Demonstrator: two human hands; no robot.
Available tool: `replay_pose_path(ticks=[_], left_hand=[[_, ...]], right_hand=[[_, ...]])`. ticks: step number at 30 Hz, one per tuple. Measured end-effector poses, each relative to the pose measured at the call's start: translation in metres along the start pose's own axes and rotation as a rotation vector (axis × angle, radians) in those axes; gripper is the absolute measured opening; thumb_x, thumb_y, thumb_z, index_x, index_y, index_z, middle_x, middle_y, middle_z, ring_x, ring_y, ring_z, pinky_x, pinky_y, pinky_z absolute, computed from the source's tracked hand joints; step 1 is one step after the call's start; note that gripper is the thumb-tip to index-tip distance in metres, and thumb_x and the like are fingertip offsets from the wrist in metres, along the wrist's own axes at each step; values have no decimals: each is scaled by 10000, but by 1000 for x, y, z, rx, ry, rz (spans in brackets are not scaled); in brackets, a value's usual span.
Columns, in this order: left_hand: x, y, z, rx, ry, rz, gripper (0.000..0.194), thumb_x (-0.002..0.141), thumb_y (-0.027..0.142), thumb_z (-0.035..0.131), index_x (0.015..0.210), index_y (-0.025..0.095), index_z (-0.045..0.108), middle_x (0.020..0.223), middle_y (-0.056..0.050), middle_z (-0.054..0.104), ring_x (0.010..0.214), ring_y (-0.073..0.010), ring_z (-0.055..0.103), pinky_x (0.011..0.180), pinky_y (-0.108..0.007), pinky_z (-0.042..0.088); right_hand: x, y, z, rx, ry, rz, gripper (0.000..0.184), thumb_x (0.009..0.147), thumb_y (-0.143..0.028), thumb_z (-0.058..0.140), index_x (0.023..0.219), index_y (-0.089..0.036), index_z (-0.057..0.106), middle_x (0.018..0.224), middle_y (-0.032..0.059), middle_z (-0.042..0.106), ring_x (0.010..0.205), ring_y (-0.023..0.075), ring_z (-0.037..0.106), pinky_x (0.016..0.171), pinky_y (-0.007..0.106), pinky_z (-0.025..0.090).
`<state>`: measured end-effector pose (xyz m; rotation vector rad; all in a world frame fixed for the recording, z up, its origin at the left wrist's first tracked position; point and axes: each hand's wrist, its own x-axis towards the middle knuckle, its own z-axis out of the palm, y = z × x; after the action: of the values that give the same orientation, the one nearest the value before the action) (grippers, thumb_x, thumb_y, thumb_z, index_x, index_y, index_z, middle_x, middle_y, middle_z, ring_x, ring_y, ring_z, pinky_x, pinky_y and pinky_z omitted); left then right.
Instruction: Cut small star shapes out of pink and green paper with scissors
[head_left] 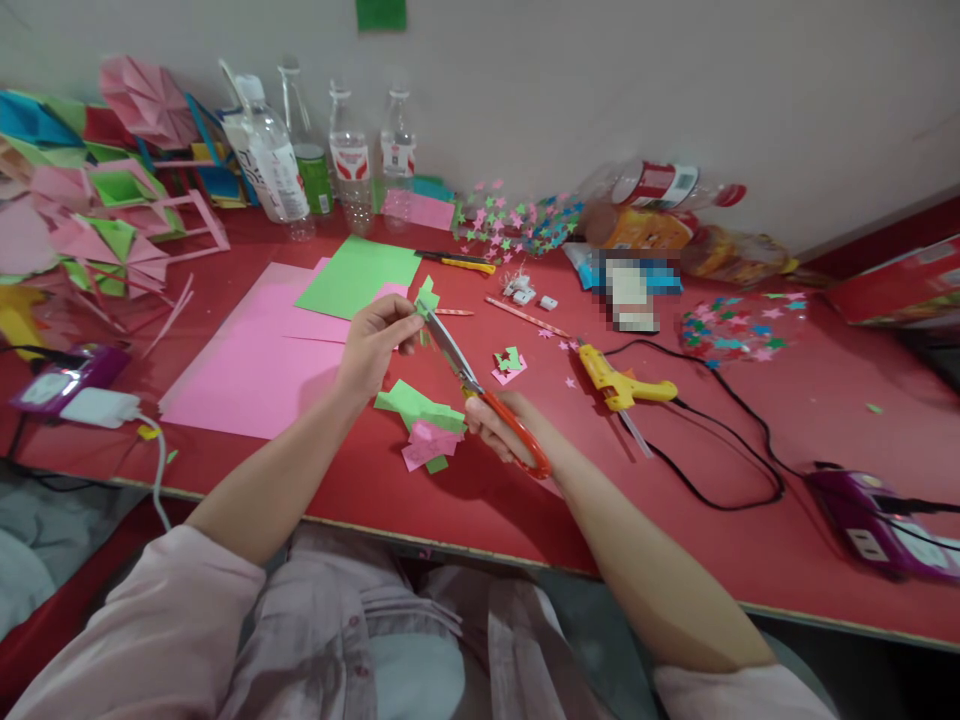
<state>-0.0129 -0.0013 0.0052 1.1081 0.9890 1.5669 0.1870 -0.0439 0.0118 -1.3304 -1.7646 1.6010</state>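
Pinched in the fingers of my left hand (pixel 377 340) is a small piece of green paper (pixel 428 294). My right hand (pixel 491 425) is closed around the orange handles of a pair of scissors (pixel 459 360). The blade tips reach the green piece, right by my left fingertips; whether they are cutting into it I cannot tell. Below the blades lie green paper scraps (pixel 420 407) and pink paper scraps (pixel 431 443). A little pile of small green cut-outs (pixel 511 360) rests on a pink scrap to the right of the scissors.
Pink sheets (pixel 240 360) and a green sheet (pixel 358 275) lie at left, near a yellow cutter (pixel 469 264). A yellow glue gun (pixel 626 385) with a looping black cord lies right. Plastic bottles (pixel 351 160) stand along the wall. Power strips (pixel 885 525) sit at both sides.
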Motion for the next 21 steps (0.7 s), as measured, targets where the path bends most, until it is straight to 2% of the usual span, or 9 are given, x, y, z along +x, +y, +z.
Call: replay_pose_path(ticks=[5,10,15,21], left_hand=[[3,4,-2,-4,-27,-56,129,623,204,665,568,186,550,454,55,515,414,-47,447,419,-186,347],[5,6,-5,27,-53,-108,151,600,217,677,549,186,538,452,51,519,411,-45,442,417,-186,339],[5,6,-5,33,-47,-105,149,599,215,667,544,188,531,449,53,514,408,-45,437,415,-187,330],[4,5,-5,15,-60,-90,145,621,214,662,551,191,537,458,53,505,421,-55,434,436,-203,322]], right_hand=[[2,3,-1,-43,-13,36,561,783,-743,523,636,-204,468,398,-89,350,333,58,316,366,215,307],[5,4,-1,-36,0,39,580,752,-764,545,625,-205,461,390,-88,355,327,54,310,351,208,297],[11,7,-3,-6,-25,112,600,699,-782,603,598,-210,455,362,-94,317,301,51,290,320,205,260],[11,10,-2,-40,-12,99,645,703,-838,540,581,-211,450,351,-84,320,279,58,303,287,206,260]])
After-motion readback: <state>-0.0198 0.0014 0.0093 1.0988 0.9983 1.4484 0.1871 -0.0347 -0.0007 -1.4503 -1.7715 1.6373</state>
